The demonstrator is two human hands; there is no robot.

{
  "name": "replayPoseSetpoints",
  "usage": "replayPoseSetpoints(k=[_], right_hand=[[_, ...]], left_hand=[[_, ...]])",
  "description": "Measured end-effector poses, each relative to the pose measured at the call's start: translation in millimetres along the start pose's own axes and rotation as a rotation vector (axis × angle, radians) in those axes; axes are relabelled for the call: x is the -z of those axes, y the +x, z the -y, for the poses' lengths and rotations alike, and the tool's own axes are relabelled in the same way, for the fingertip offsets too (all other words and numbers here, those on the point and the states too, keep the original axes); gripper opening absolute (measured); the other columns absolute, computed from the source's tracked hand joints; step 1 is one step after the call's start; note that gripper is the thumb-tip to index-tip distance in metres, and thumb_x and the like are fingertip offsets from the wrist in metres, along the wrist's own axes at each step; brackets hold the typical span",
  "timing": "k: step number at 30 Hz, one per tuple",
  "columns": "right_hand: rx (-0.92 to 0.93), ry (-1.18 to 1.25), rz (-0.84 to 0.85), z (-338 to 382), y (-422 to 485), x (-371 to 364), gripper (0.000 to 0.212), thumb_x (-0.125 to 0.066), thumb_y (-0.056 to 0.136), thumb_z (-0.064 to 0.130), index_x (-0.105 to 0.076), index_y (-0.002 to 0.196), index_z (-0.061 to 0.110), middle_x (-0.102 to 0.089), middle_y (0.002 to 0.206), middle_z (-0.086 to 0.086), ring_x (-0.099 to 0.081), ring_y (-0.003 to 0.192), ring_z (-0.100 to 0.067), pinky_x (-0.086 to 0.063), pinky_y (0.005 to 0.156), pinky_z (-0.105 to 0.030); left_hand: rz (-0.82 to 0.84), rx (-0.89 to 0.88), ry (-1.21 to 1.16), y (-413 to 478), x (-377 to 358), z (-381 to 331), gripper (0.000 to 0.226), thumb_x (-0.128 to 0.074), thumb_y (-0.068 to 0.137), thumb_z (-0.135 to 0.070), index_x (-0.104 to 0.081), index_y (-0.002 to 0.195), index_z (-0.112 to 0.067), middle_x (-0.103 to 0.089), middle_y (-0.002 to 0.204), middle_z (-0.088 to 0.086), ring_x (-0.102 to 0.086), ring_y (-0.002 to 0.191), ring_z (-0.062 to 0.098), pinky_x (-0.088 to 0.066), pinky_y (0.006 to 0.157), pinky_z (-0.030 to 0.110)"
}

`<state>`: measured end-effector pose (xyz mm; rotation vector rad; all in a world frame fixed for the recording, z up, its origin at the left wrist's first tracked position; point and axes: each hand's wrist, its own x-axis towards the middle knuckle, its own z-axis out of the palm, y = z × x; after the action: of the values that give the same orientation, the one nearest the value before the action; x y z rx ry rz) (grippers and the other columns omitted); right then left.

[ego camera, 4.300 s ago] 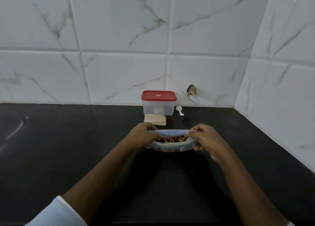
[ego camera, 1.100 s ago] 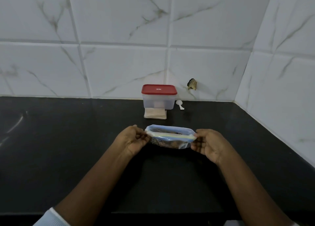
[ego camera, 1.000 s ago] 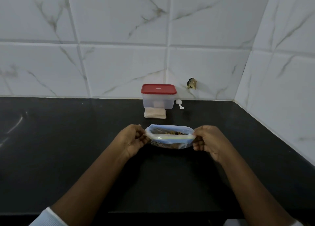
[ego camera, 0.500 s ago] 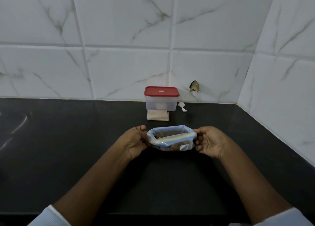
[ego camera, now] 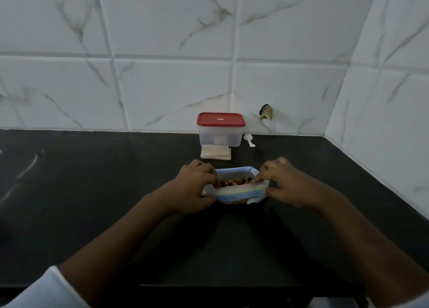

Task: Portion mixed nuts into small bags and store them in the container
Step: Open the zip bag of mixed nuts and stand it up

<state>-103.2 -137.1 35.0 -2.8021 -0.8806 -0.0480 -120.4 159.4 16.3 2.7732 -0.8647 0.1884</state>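
Nearest you, a white sleeve shows at the counter's front edge, and both forearms run in toward its middle. There your left hand has its fingers curled round the left end of the bag, while your right hand pinches the right end, its fingertips hooked over the near rim. So both hands grip the bag and neither is free. A second ago you held it stretched by its ends with the mouth drawn almost flat. Now the mouth is spread wide and the mixed nuts show inside, with the bag sitting low at the counter's centre. That suggests you have the supply open and are ready to portion, though no small bag is filled yet as far as can be seen. Farther back, toward the rear edge, a flat beige stack, probably the small bags, lies just in front of the container. Its red lid is on. A white scoop rests just to its right, untouched, against the tiled wall. You will likely need to free one hand for the scoop next.
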Motion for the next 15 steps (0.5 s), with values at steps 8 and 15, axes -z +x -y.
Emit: replayPoseSetpoints(k=[8,15], right_hand=[[0.250,-0.058,-0.156,-12.0,-2.8,-7.7,0.010,-0.066,0.093,0.030,-0.065,0.103,0.030,-0.058,0.105,0.016,-0.044,0.109,-0.004,-0.047,0.088,-0.028],[0.487,-0.429,-0.564,-26.4,-6.4,-41.8,0.023,-0.053,0.102,0.016,-0.068,0.107,0.001,-0.068,0.095,-0.013,-0.062,0.078,-0.025,-0.055,0.063,-0.036]], left_hand=[[-0.398,-0.231,0.025,-2.9,-18.1,4.8,0.014,-0.072,0.095,-0.022,-0.072,0.108,-0.018,-0.068,0.107,-0.002,-0.060,0.097,0.010,-0.054,0.083,0.027],[-0.536,-0.421,0.314,-1.1,-30.0,13.1,0.029,-0.081,0.087,-0.018,-0.061,0.106,-0.011,-0.063,0.103,0.008,-0.058,0.084,0.017,-0.051,0.063,0.026]])
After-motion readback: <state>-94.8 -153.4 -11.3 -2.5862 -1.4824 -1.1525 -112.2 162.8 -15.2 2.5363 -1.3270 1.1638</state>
